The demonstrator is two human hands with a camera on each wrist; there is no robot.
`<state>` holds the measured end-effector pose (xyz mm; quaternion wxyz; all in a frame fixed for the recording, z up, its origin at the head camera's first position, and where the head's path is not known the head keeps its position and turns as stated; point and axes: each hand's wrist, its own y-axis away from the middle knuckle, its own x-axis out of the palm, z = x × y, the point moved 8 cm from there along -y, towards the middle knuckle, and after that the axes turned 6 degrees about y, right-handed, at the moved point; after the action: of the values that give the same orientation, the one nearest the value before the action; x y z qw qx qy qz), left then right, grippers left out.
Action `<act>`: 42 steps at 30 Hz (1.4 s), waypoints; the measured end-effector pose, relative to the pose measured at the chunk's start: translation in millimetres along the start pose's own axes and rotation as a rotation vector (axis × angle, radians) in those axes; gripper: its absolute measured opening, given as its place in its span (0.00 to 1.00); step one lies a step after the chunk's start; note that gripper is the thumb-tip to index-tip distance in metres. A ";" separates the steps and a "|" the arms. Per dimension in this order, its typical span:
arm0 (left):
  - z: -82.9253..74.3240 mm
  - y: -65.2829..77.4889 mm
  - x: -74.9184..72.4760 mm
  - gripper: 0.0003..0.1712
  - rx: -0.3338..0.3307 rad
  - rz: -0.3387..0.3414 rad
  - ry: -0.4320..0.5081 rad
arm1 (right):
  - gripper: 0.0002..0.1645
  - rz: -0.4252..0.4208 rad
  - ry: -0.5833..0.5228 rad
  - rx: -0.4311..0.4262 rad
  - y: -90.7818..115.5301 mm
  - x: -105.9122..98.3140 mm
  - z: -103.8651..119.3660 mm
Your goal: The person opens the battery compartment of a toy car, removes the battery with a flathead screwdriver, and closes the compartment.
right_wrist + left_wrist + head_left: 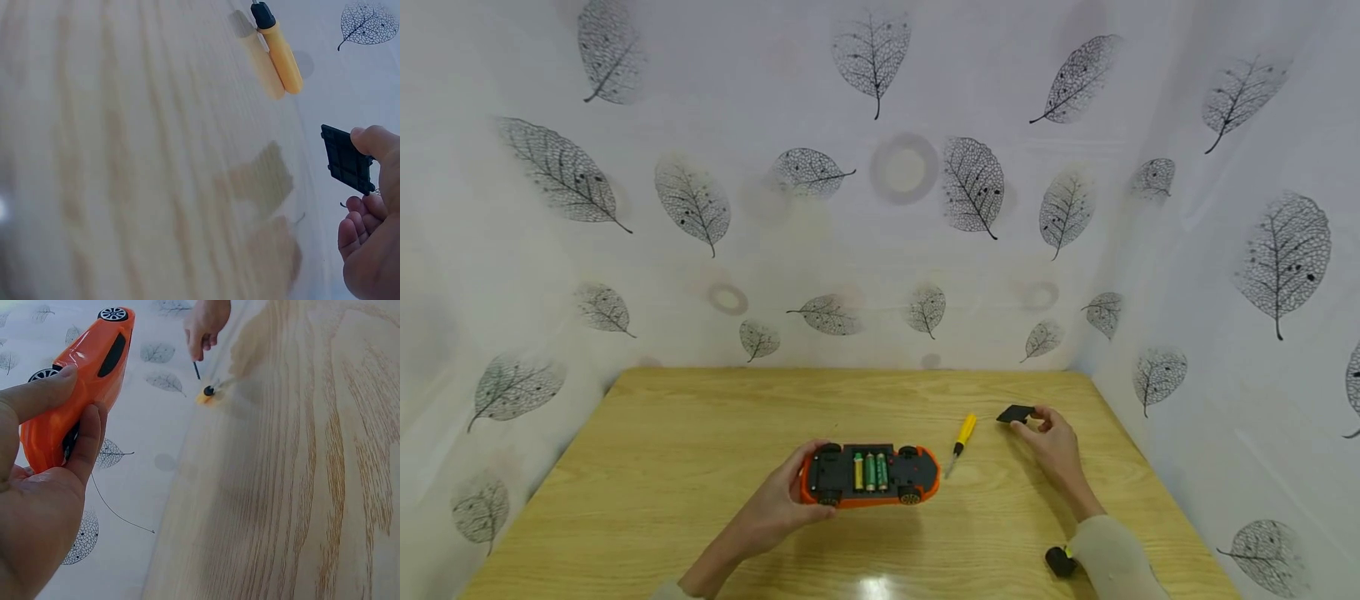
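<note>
My left hand grips an orange toy car by one end, its black underside facing up. Three batteries lie side by side in the uncovered compartment. In the left wrist view, the thumb and fingers wrap around the glossy orange body. Over at the right, my right hand pinches a thin black battery cover above the table. The right wrist view shows the ribbed inner face of that cover, thumb along its edge.
A yellow-handled screwdriver lies on the wooden table between the hands. Near the right forearm sits a small black object with a bit of yellow. Leaf-patterned cloth encloses the table at the back and sides.
</note>
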<state>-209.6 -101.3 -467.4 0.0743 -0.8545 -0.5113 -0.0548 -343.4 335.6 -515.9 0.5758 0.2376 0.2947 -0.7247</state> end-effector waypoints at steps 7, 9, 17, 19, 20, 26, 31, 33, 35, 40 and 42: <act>0.7 -0.5 -0.4 0.51 -0.001 -0.008 0.011 | 0.44 0.012 0.006 0.015 -0.7 2.1 -4.5; 1.1 -0.8 -0.4 0.52 -0.001 -0.004 0.015 | 0.45 0.018 0.005 0.024 -0.5 3.1 -6.0; 0.0 -0.3 -0.2 0.53 -0.014 -0.004 0.019 | 0.44 0.048 0.045 0.046 -1.3 6.6 -9.0; -0.4 -0.1 -0.6 0.53 -0.015 -0.005 0.016 | 0.44 0.053 0.067 0.046 -2.0 7.2 -8.9; -0.5 0.0 -0.7 0.53 -0.017 -0.005 0.015 | 0.44 0.056 0.079 0.043 -2.2 7.6 -8.5; -0.9 0.6 -0.8 0.53 -0.021 -0.004 0.027 | 0.43 0.033 0.168 0.031 -3.6 7.3 -7.1; -0.2 1.5 -1.0 0.52 -0.020 -0.008 0.029 | 0.37 -0.027 0.247 -0.021 -3.4 4.8 -1.9; -0.2 1.8 -1.1 0.52 -0.016 -0.010 0.024 | 0.32 -0.048 0.268 -0.043 -3.3 4.0 0.8; -0.3 1.9 -1.3 0.52 -0.013 -0.010 0.022 | 0.29 -0.072 0.284 -0.067 -2.7 2.9 3.8; -0.2 1.8 -2.2 0.53 -0.013 -0.014 0.020 | 0.32 -0.089 0.310 -0.095 -1.0 2.0 8.4; -0.4 1.6 -2.6 0.54 -0.012 -0.017 0.019 | 0.33 -0.082 0.313 -0.089 -0.6 2.1 8.9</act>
<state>-209.4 -104.4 -467.6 0.0735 -0.8498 -0.5176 -0.0668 -344.5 328.0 -510.9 0.5029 0.3096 0.4221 -0.6878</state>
